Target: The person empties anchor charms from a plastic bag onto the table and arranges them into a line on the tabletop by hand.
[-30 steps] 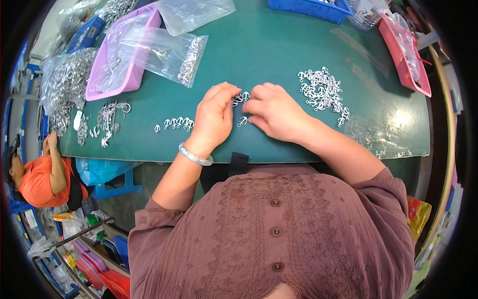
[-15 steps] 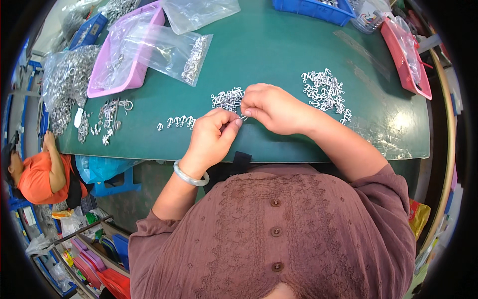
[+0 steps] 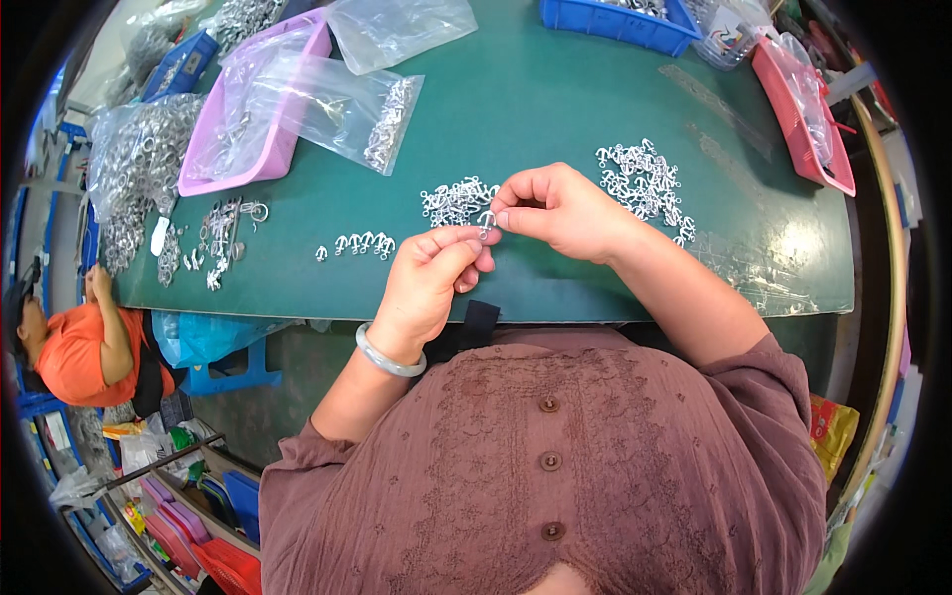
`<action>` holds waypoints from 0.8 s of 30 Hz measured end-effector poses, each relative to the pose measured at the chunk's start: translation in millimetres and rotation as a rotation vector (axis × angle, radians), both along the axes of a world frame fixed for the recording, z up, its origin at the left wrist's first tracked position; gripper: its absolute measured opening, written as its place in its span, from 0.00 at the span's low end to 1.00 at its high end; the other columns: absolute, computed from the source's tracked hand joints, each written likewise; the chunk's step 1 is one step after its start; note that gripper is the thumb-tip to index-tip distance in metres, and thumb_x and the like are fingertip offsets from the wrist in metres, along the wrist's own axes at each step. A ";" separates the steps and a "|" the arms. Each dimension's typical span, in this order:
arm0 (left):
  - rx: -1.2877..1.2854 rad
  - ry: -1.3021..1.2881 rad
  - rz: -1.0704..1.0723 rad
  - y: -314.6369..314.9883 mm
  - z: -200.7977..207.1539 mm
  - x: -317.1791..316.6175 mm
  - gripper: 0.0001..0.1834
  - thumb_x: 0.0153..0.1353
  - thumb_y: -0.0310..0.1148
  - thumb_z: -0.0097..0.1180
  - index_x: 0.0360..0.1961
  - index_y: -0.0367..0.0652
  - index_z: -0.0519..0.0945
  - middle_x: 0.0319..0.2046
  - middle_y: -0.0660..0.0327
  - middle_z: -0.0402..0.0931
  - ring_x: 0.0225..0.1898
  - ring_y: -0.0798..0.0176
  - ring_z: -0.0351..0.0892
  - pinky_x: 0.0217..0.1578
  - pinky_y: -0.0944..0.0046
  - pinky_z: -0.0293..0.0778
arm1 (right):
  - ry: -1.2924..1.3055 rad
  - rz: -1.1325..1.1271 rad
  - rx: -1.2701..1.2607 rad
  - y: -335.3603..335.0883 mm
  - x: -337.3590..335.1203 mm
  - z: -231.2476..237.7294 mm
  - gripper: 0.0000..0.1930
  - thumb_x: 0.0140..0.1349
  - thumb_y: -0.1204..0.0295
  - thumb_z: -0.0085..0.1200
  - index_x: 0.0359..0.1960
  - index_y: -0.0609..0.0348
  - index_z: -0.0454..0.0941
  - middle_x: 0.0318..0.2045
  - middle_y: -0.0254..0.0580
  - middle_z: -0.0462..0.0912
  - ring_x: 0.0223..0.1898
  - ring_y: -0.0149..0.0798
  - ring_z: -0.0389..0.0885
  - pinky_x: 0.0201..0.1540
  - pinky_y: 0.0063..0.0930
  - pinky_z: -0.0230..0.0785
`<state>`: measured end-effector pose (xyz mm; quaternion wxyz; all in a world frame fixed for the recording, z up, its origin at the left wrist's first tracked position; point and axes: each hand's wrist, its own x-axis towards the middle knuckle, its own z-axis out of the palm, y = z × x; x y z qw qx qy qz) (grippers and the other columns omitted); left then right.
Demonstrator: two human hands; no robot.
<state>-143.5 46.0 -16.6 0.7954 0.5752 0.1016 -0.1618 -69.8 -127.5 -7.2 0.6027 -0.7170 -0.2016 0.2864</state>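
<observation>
A small silver anchor charm [image 3: 486,222] is held up between my two hands over the green table. My right hand [image 3: 545,210] pinches its upper part at the fingertips. My left hand [image 3: 432,276] is closed, its thumb and forefinger at the charm's lower end. Just behind lies a pile of silver charms [image 3: 451,202]. To the left several anchor charms [image 3: 365,243] stand in a short row, one a little apart. A larger heap of anchor charms [image 3: 645,185] spreads to the right of my right hand.
A pink tray [image 3: 283,139] with plastic bags stands at the left, beside a bag of metal rings [image 3: 139,149] and loose fittings [image 3: 228,233]. A blue bin [image 3: 625,28] and a red basket [image 3: 793,109] sit at the back and right. A person in orange [image 3: 89,347] works far left.
The charm has come up into clear view between my fingertips. My right hand has shifted slightly right, and my left hand has turned and moved a little right and down.
</observation>
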 end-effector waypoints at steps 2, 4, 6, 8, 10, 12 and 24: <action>-0.098 0.020 -0.024 2.3 -0.7 -0.5 0.10 0.56 0.24 0.46 0.36 0.32 0.77 0.23 0.63 0.73 0.22 0.75 0.67 0.22 0.78 0.63 | 0.016 -0.001 0.018 1.2 -0.9 2.0 0.07 0.54 0.73 0.50 0.29 0.64 0.76 0.21 0.31 0.75 0.21 0.21 0.64 0.22 0.18 0.58; -0.096 0.014 -0.024 2.8 -0.7 -0.6 0.10 0.56 0.24 0.45 0.36 0.32 0.77 0.23 0.63 0.73 0.22 0.75 0.67 0.22 0.77 0.63 | 0.089 -0.028 -0.045 2.4 -1.4 5.4 0.07 0.54 0.73 0.50 0.29 0.65 0.76 0.21 0.31 0.75 0.22 0.22 0.65 0.23 0.19 0.59; -0.095 0.007 -0.024 3.3 -0.6 -1.0 0.10 0.56 0.24 0.45 0.36 0.32 0.77 0.23 0.62 0.73 0.22 0.75 0.68 0.23 0.77 0.63 | 0.081 -0.035 -0.024 3.1 -1.8 3.1 0.07 0.54 0.73 0.50 0.29 0.65 0.76 0.21 0.30 0.75 0.22 0.22 0.65 0.23 0.19 0.59; -0.091 0.024 -0.026 4.1 -0.5 -1.6 0.10 0.56 0.25 0.46 0.36 0.33 0.77 0.23 0.63 0.73 0.23 0.75 0.68 0.22 0.78 0.63 | 0.073 -0.042 -0.003 3.0 -2.0 1.1 0.07 0.54 0.73 0.50 0.29 0.64 0.76 0.21 0.30 0.75 0.22 0.23 0.66 0.23 0.19 0.60; -0.041 0.006 -0.019 5.7 -1.3 -3.1 0.10 0.56 0.25 0.46 0.35 0.34 0.78 0.23 0.64 0.73 0.23 0.75 0.68 0.22 0.78 0.63 | 0.089 -0.065 0.001 3.1 -2.4 0.9 0.07 0.54 0.73 0.51 0.28 0.65 0.76 0.21 0.30 0.74 0.23 0.22 0.65 0.25 0.19 0.60; 0.009 -0.012 -0.011 6.5 -3.9 -4.5 0.09 0.56 0.25 0.47 0.35 0.35 0.78 0.23 0.65 0.73 0.23 0.75 0.69 0.23 0.78 0.63 | 0.047 -0.053 -0.074 1.8 -0.7 2.1 0.06 0.54 0.73 0.51 0.28 0.64 0.75 0.22 0.31 0.74 0.24 0.23 0.66 0.27 0.19 0.61; 1.449 -0.707 -0.141 6.5 9.2 21.9 0.28 0.44 0.33 0.61 0.48 0.32 0.69 0.41 0.50 0.69 0.43 0.48 0.68 0.44 0.58 0.65 | -0.567 -0.112 -0.393 -21.3 12.2 9.5 0.09 0.50 0.73 0.47 0.31 0.63 0.77 0.29 0.50 0.79 0.34 0.48 0.77 0.38 0.35 0.69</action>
